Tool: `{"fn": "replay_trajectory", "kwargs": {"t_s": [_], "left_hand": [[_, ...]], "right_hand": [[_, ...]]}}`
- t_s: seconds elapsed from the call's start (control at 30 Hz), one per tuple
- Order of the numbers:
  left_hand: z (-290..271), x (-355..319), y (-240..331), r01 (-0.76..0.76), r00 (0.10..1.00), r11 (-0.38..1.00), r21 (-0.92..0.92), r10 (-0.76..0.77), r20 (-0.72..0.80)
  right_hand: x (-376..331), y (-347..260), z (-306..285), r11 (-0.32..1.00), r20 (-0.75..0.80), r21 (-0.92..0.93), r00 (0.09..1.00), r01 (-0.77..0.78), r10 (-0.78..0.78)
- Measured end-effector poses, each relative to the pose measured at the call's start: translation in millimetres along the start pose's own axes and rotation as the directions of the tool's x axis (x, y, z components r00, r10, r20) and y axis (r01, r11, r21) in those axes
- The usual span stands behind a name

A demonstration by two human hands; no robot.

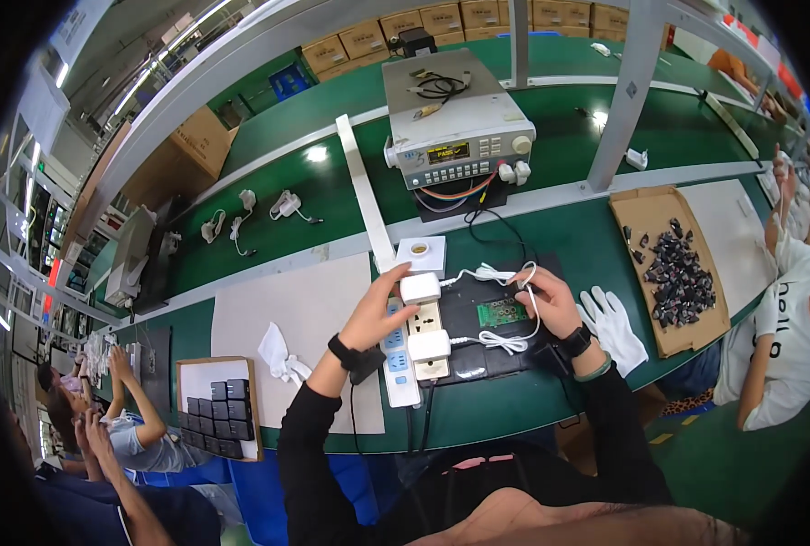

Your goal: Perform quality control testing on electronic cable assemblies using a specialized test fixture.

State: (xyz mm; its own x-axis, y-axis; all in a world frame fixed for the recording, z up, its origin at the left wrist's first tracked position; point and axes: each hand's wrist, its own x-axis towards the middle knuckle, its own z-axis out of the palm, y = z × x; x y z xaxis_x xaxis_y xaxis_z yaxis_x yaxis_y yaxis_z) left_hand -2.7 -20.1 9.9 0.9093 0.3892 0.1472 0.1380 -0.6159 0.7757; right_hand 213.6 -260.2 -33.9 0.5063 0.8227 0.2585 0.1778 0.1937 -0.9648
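Note:
My left hand (pixel 376 309) grips a white power adapter (pixel 420 288) plugged into the top of a beige socket block (pixel 426 320). A second white adapter (pixel 429 346) sits plugged in lower down. A white and blue power strip (pixel 399 364) lies beside the block. My right hand (pixel 543 300) pinches the plug end of a white cable (pixel 505 341) above a small green circuit board (pixel 501 313) on a black mat (pixel 464 300). The cable loops down across the mat from the adapters.
A grey bench instrument (pixel 455 123) with coloured leads stands behind. White gloves (pixel 612 323) lie right of my hand, then a cardboard tray of black parts (pixel 673 268). A tray of black adapters (pixel 218 414) and a white cloth (pixel 278 355) sit left. Other people work at both sides.

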Motion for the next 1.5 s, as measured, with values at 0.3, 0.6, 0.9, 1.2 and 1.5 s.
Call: {"fn": "replay_trajectory", "kwargs": {"t_s": [0.3,0.6,0.9,1.2,1.5], "left_hand": [[-65.5,26.5,-18.4,-0.242,0.929,0.843,-0.481,0.059,-0.365],[-182.7,137.1,-5.8,-0.115,0.888,0.978,-0.176,0.021,-0.460],[-75.0,169.7,-131.4,0.032,0.885,0.975,0.220,0.074,-0.459],[-94.4,200.0,-135.9,0.065,0.980,0.966,0.250,-0.015,-0.197],[-147.6,236.8,-257.6,0.169,0.906,0.060,0.984,-0.403,-0.131]], "right_hand": [[1.3,0.1,-4.0,0.944,0.063,0.162,0.958,-0.286,0.279],[7.4,1.1,7.9,0.980,0.120,-0.035,0.972,-0.198,0.200],[11.2,-15.5,20.9,0.881,0.225,-0.473,0.968,0.007,0.113],[6.4,1.2,11.4,0.939,0.126,-0.340,0.988,-0.044,0.092],[6.2,11.1,-3.7,0.948,0.216,-0.316,0.970,-0.038,0.111]]}}
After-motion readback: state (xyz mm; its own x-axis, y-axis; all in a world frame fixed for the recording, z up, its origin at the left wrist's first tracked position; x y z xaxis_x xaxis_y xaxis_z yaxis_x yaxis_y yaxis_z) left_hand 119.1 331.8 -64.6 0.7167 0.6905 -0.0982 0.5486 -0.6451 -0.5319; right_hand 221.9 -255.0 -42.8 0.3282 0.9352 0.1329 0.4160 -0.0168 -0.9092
